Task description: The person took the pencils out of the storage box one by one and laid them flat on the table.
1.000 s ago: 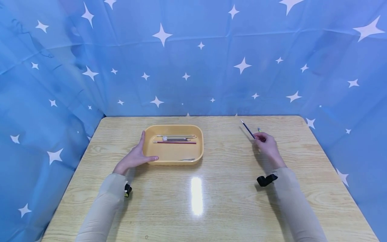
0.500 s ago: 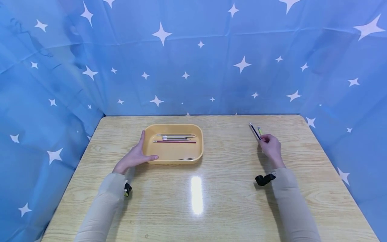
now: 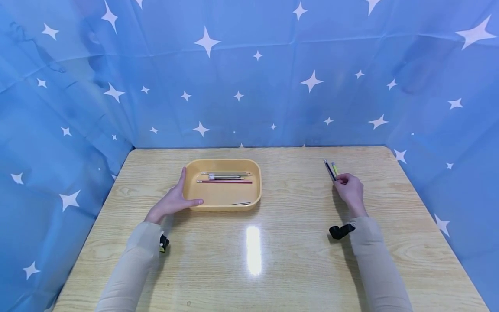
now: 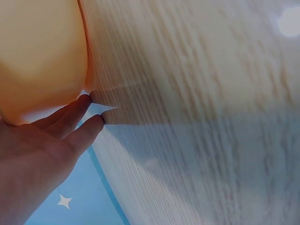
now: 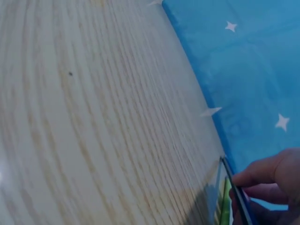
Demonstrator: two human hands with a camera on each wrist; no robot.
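My left hand [image 3: 170, 203] rests on the left front corner of a yellow plastic tray [image 3: 216, 196], with its fingers stretched along the left wall and its thumb over the front rim. In the left wrist view the fingertips [image 4: 84, 99] touch the tray's outer wall. Several pencils [image 3: 226, 182] lie in the tray, most of them in a row near its back. At the right, my right hand [image 3: 351, 190] pinches a dark pencil [image 3: 329, 170] between thumb and finger. Close beside it is a yellow-green pencil [image 3: 335, 168], partly hidden by the hand.
The wood-grain table [image 3: 292, 242] ends at the back against a blue cloth with white stars [image 3: 273, 95]. The cloth also hangs at both sides. A bright light reflection [image 3: 254, 250] shows on the tabletop in front of the tray.
My right hand has shifted slightly right with the dark pencil, whose far end swung right and closer to the yellow-green pencil. The left hand and tray have stayed in place.
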